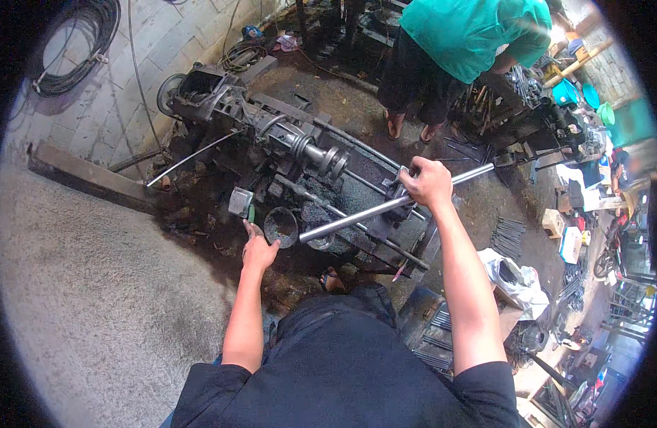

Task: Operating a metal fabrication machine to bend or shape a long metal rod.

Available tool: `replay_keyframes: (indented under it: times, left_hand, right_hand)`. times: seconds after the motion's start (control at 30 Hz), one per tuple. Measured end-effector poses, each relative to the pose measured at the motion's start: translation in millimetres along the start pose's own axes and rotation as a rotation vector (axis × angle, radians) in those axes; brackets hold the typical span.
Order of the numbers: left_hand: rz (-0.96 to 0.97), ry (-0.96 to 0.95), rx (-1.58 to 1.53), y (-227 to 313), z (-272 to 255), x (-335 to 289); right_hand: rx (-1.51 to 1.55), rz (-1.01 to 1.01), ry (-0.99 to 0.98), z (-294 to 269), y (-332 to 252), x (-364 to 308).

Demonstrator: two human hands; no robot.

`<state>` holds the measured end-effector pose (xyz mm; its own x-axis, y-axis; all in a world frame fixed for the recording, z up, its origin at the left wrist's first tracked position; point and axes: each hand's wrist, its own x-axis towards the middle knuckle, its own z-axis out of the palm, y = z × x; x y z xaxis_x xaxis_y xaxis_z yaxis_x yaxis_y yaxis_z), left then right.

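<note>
A lathe-like machine (296, 146) with dark, greasy metal parts lies across the middle. My left hand (258, 251) reaches in at its near side, thumb spread and index finger stretched toward a small green part (251, 213) below a grey box (240, 201). Beside that hand is a round metal bowl (281, 227). A long bright steel bar (350, 221) slants over the machine, its right end higher in view. At the bar's middle my right hand (430, 182) is closed, fingers curled over a small dark part; what they grip is partly hidden.
Another person in a green shirt (471, 36) bends over metal pieces at the far side. A beam (93, 178) lies by the left wall, under a coiled cable (75, 50). Several dark rods (509, 237) and a white sack (514, 282) are on the right.
</note>
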<state>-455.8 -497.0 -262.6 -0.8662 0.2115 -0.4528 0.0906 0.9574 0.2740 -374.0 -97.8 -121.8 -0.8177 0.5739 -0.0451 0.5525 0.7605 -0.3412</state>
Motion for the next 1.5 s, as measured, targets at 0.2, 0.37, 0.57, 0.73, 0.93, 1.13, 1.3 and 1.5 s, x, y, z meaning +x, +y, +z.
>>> replay_keyframes:
  times: [0.2, 0.37, 0.57, 0.73, 0.93, 1.13, 1.3, 1.5]
  left_hand:
    - [-0.005, -0.007, 0.000, 1, -1, -2]
    - [-0.010, -0.016, -0.002, -2, 1, -2]
    - [-0.005, -0.004, 0.015, -2, 3, -3]
    - [0.001, 0.001, 0.016, -1, 3, -3]
    - [0.015, 0.011, 0.018, -2, 5, -3]
    - [-0.028, -0.040, -0.009, 5, -1, -5]
    - [-0.036, -0.044, -0.006, 6, -3, -7]
    - [-0.037, -0.033, -0.021, 7, -2, -7]
  right_hand:
    - [0.029, -0.046, 0.055, 6, 6, 0]
    - [0.010, -0.061, 0.056, 8, 6, -1]
    - [0.021, -0.044, 0.043, 3, 1, -1]
    - [0.035, -0.042, 0.070, 7, 4, 1]
    - [0.037, -0.078, 0.069, 8, 5, 2]
    - [0.024, -0.052, 0.058, 6, 3, 2]
    - [0.020, -0.056, 0.044, 5, 2, 3]
    - [-0.004, -0.056, 0.033, 7, 3, 5]
